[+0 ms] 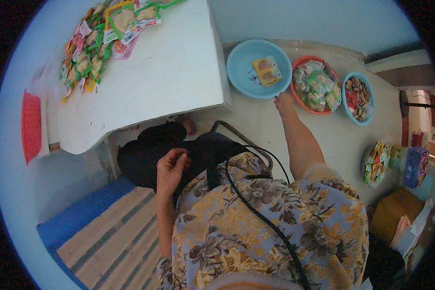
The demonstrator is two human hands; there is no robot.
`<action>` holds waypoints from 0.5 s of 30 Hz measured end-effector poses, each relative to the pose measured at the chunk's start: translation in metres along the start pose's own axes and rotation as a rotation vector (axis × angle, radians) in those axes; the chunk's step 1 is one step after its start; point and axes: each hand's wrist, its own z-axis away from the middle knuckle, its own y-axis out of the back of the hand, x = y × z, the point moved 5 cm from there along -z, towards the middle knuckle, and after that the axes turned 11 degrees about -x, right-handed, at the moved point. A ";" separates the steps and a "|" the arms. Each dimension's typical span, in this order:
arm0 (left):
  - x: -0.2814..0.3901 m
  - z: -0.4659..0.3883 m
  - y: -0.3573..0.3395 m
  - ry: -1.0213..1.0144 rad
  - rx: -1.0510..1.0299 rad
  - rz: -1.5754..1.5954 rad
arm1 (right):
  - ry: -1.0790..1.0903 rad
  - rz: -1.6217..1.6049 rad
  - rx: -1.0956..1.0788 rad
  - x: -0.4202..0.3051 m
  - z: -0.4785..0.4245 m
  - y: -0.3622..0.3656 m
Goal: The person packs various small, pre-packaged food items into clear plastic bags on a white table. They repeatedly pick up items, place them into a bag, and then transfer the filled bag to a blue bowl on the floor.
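Note:
My right hand (285,103) reaches out to the floor, its fingers on the near right rim of a light blue plastic basin (239,81). Inside that basin lie a few yellow-edged food packets (267,70). Close beside the hand is an orange-red basin (296,95) heaped with green-and-clear food packets (317,85). My left hand (171,168) hangs over my dark-clothed lap, fingers curled in towards the thumb; nothing shows in it. On the white table (166,76), a pile of sealed food packets (90,54) spreads along the far left.
A smaller blue basin (369,116) holds small red and brown packets. Further right stand a packet-filled container (377,163), a purple bin (415,166) and a cardboard box (397,212). A black cable (268,221) crosses my front. A blue-edged striped mat (112,239) lies lower left.

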 end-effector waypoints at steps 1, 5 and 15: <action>-0.001 0.000 0.000 -0.007 0.003 0.020 | -0.013 0.019 -0.001 0.012 -0.004 0.010; 0.002 0.007 0.002 -0.012 0.031 -0.009 | 0.089 0.063 0.078 0.038 0.010 0.009; -0.014 -0.001 0.025 -0.158 0.036 0.093 | 0.955 0.380 -0.199 -0.165 0.130 -0.138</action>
